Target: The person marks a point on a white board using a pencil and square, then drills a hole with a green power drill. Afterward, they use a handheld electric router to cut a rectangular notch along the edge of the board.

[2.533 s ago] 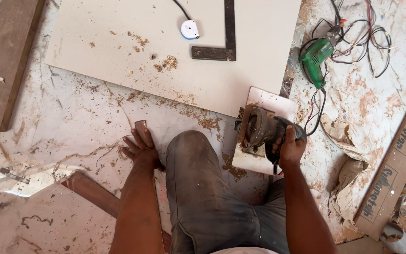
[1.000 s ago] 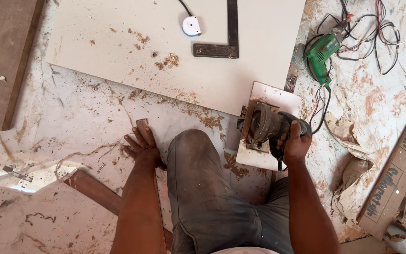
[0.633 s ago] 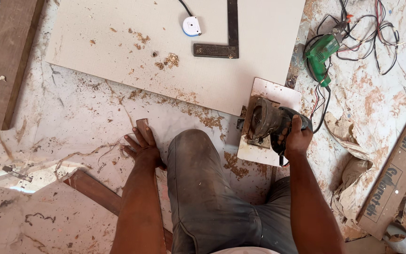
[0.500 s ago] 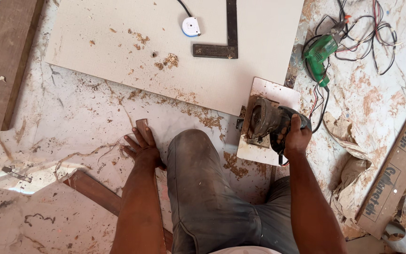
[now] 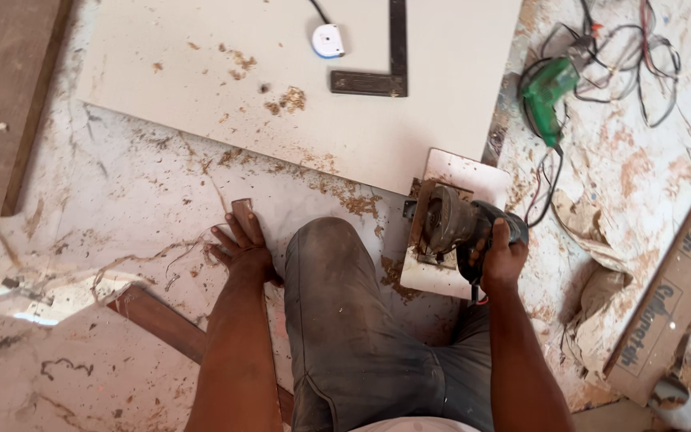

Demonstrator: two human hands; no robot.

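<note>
My right hand (image 5: 501, 256) grips the handle of a dark circular saw (image 5: 451, 226) that rests on a small white board piece (image 5: 441, 228) by my right knee. The board piece lies against the near edge of a large white panel (image 5: 297, 80) on the floor. My left hand (image 5: 239, 242) is spread flat on the dusty floor beside my left knee, fingers touching a small brown wood offcut (image 5: 242, 210). It holds nothing.
A black metal square (image 5: 385, 64) and a white tape measure (image 5: 329, 40) lie on the panel. A green power drill (image 5: 547, 94) with tangled cables sits at the right. Brown planks lie at the far left (image 5: 5, 104), near my left arm (image 5: 161, 320), and at the right edge (image 5: 673, 280).
The saw and my right hand have slid forward along the small board toward the large panel. My left hand stays planted on the floor.
</note>
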